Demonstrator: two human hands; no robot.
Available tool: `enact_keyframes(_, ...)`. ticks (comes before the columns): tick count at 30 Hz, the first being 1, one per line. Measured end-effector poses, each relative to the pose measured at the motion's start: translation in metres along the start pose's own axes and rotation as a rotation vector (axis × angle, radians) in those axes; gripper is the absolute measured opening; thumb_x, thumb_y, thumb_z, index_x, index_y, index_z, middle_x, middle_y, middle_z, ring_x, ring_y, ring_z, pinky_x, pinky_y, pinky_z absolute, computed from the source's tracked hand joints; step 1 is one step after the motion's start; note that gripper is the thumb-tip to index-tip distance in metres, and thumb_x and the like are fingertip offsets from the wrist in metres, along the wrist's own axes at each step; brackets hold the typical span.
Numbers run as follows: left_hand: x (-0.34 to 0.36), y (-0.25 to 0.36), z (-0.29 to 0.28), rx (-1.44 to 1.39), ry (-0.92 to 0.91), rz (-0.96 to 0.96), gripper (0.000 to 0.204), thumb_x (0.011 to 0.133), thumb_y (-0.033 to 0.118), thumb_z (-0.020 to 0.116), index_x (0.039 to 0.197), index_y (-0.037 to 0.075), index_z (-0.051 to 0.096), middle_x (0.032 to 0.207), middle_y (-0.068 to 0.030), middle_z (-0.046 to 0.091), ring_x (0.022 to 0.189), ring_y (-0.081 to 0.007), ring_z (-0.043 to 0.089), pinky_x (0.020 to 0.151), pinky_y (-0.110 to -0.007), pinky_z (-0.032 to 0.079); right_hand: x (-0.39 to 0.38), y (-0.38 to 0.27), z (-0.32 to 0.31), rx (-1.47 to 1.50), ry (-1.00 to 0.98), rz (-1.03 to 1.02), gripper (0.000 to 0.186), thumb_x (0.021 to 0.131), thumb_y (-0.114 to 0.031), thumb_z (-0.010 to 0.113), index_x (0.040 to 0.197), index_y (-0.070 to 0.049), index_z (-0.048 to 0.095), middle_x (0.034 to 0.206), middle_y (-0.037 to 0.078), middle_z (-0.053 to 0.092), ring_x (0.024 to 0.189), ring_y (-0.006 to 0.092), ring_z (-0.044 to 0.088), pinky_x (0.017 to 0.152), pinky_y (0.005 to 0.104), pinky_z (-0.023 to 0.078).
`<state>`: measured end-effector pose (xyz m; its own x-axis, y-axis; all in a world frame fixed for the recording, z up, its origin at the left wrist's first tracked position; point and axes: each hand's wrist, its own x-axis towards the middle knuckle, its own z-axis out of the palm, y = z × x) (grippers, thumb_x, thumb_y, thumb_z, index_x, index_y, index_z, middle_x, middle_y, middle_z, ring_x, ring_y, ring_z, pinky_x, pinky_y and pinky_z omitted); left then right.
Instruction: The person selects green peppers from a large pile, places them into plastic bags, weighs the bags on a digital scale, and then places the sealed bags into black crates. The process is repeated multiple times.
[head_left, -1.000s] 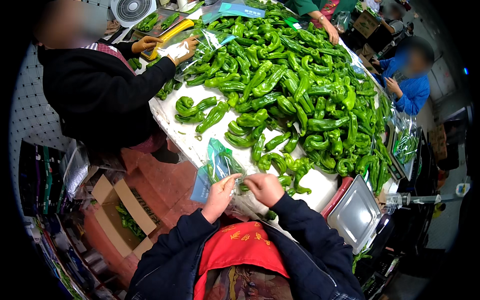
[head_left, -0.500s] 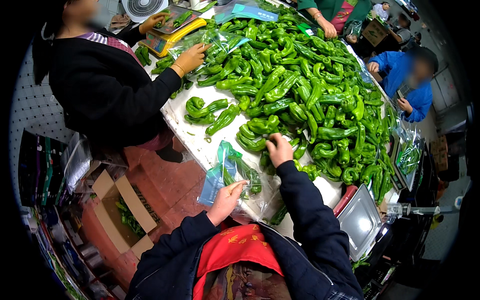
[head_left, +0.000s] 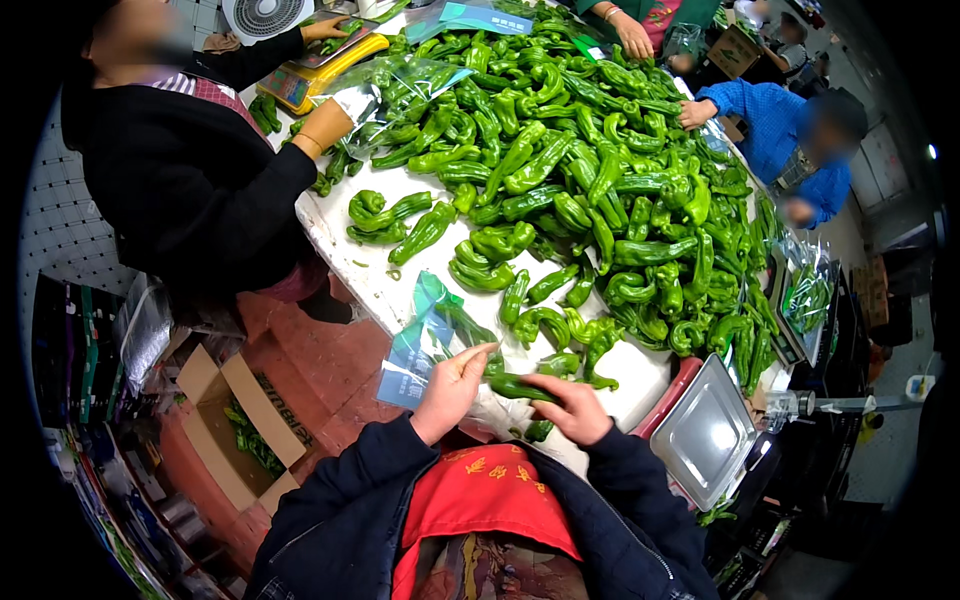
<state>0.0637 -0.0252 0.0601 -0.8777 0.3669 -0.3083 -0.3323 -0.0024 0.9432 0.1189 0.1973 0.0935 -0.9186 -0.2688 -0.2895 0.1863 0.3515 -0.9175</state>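
Near the front edge of the white table [head_left: 340, 240], my left hand [head_left: 452, 385] pinches a clear plastic bag with a blue-and-green printed panel [head_left: 410, 355], which has green pepper showing inside. My right hand [head_left: 572, 405] grips a long green pepper [head_left: 515, 387] at the bag's opening, just right of my left hand. Loose wrinkled green peppers [head_left: 540, 325] lie just beyond both hands, part of a large heap [head_left: 620, 180] over much of the tabletop.
A scale with a steel pan [head_left: 705, 425] sits at my right. An open cardboard box [head_left: 250, 390] stands on the red floor at left. A co-worker in black [head_left: 180, 190] works by a yellow scale [head_left: 305, 85]; another in blue [head_left: 760, 115] and one in green [head_left: 635, 30] work across.
My right hand went out toward the pile, then came back to the bag with a pepper. My left hand stayed on the bag. The blue-clad co-worker's arm reached onto the table.
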Motion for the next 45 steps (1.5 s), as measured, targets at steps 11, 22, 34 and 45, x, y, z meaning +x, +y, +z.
enact_keyframes(11,-0.011,0.004,0.001,0.109,0.001,0.054,0.032,0.103,0.022,0.049,0.125,0.001,0.063,0.077,-0.0058,0.064,0.069,-0.0094,0.057,0.063,-0.026,0.046,0.104,0.103,0.100,-0.329,-0.169,-0.238,0.035,0.086,-0.023,0.063,0.114,-0.003,0.061,0.088,0.027,0.067,0.086,0.0420,0.066,0.074,0.0463,0.053)
enact_keyframes(22,0.032,-0.076,-0.021,0.369,-0.032,0.122,0.030,0.100,0.025,0.053,0.113,0.003,0.067,0.100,-0.0196,0.070,0.090,-0.0319,0.070,0.074,-0.036,0.053,0.116,-0.001,-0.003,-0.481,0.462,-0.343,0.012,0.085,-0.007,0.066,0.096,-0.003,0.068,0.089,0.016,0.067,0.074,0.0343,0.065,0.066,0.0370,0.052)
enact_keyframes(34,0.110,-0.061,-0.048,0.597,-0.210,0.235,0.028,0.096,0.031,0.055,0.102,0.009,0.070,0.085,-0.0204,0.068,0.081,-0.0409,0.065,0.069,-0.047,0.050,0.224,0.034,-0.021,-0.861,0.462,0.113,0.068,0.077,-0.002,0.063,0.138,-0.026,0.048,0.116,0.021,0.056,0.105,0.0402,0.057,0.088,0.0463,0.049)
enact_keyframes(45,0.080,-0.042,-0.038,0.621,-0.046,0.237,0.027,0.095,0.028,0.059,0.105,0.006,0.071,0.091,-0.0201,0.069,0.081,-0.0348,0.069,0.069,-0.038,0.054,0.154,0.041,-0.033,0.365,0.422,-0.019,0.037,0.088,-0.022,0.070,0.116,-0.004,0.056,0.112,0.017,0.062,0.089,0.0287,0.061,0.080,0.0411,0.051)
